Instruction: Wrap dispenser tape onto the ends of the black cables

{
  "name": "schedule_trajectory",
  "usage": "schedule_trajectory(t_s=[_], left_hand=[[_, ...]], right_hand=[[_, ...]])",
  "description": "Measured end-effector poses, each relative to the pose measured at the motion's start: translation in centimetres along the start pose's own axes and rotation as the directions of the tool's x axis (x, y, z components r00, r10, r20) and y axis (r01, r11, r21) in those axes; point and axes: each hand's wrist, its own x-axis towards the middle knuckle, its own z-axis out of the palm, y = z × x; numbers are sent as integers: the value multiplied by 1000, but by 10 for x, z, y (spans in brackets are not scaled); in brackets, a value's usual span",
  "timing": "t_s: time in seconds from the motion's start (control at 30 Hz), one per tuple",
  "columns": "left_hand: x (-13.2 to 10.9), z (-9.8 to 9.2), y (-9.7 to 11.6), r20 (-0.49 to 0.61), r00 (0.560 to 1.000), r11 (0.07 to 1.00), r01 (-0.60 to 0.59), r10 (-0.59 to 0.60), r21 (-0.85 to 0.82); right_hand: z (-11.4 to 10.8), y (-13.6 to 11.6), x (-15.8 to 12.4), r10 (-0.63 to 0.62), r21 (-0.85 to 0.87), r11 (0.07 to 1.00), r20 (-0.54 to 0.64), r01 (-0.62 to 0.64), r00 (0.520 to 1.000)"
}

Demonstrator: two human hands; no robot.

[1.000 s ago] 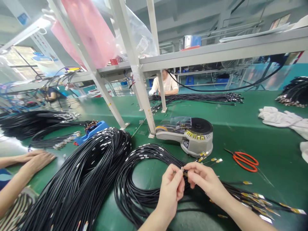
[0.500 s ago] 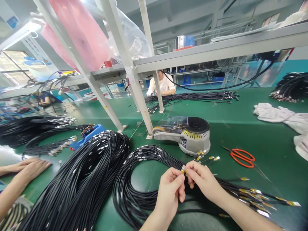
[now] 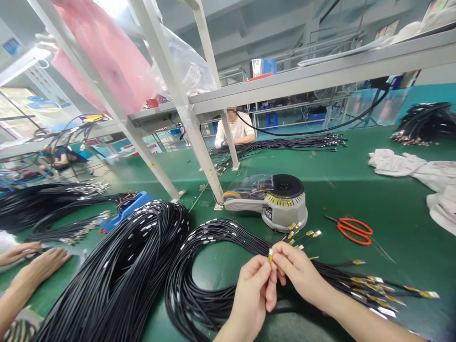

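Observation:
Both my hands meet over the black cables at the lower middle. Between their fingertips stands a cable end (image 3: 270, 255) with a pale tip and yellow tape. My left hand (image 3: 252, 287) pinches it from the left, thumb against forefinger. From the other side my right hand (image 3: 298, 270) is closed on the same piece; its lower part is hidden by my fingers. A looped bundle of black cables (image 3: 213, 228) curves round behind my hands. More yellow-taped cable ends (image 3: 374, 282) fan out to the right of my right forearm.
A grey tape dispenser (image 3: 285, 209) stands beyond my hands, with orange-handled scissors (image 3: 354, 231) to its right. At left lie a thick cable bundle (image 3: 131, 256), a blue tape holder (image 3: 128, 211) and another person's hands (image 3: 42, 263). White gloves (image 3: 402, 164) lie far right. Shelf posts (image 3: 203, 152) rise ahead.
My fingers have shifted slightly around the cable end, whose tip now shows more upright. The neighbouring person's hands at left have moved apart, with clear plastic now visible by them. The view has shifted slightly.

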Motion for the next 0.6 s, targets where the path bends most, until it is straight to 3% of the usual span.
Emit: schedule_trajectory(t_s=[0.17, 0.3, 0.4, 0.53, 0.6], left_hand=[[2, -2, 0, 40, 996, 995, 86, -83, -60], [-2, 1, 0, 169, 963, 972, 224, -209, -73], [-3, 0, 4, 157, 969, 972, 210, -192, -106], [0, -3, 9, 121, 978, 975, 187, -172, -120], [1, -3, 9, 130, 975, 974, 194, -179, -117]], right_hand=[[-5, 6, 6, 54, 89, 994, 67, -60, 996], [-10, 10, 12, 80, 110, 991, 24, -82, 997], [-14, 9, 13, 96, 170, 981, 11, -96, 995], [-17, 1, 10, 66, 373, 921, 134, -112, 989], [-16, -2, 8, 4, 380, 922, 180, -73, 984]])
